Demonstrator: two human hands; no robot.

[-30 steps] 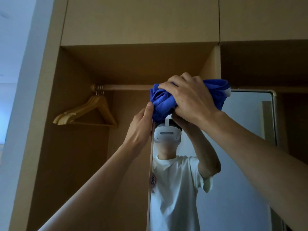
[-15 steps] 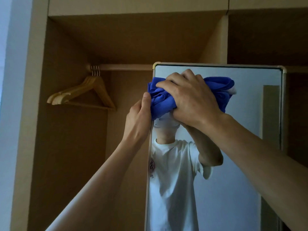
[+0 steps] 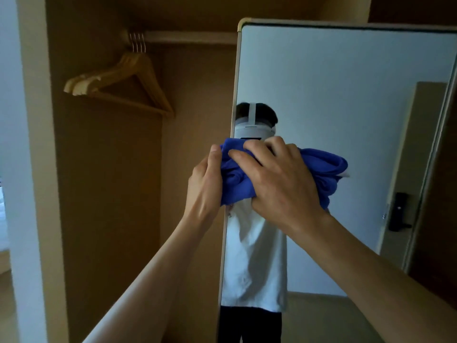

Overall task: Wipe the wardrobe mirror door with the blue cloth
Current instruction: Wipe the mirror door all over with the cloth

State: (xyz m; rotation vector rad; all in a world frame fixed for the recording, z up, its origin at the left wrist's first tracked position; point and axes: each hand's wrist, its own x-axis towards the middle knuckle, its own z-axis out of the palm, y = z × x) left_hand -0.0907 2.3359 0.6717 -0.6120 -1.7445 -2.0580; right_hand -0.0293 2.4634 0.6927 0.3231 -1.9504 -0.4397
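The wardrobe mirror door [image 3: 346, 95] stands tall in a pale frame and fills the right half of the head view. My right hand [image 3: 279, 179] grips the bunched blue cloth [image 3: 321, 167] and presses it on the glass near the mirror's left edge, at mid height. My left hand [image 3: 204, 184] holds that left edge beside the cloth. Its thumb lies at the front and its fingers are hidden behind the door. The glass reflects a person in a white shirt.
Left of the door the open wardrobe bay holds several wooden hangers [image 3: 123, 87] on a rail [image 3: 188, 37]. A pale wall panel [image 3: 29, 169] borders the bay on the left. The mirror reflects a door with a dark handle [image 3: 399, 211].
Both hands and the cloth have slid down the mirror from its top left corner to mid height. My view has tilted down with them.
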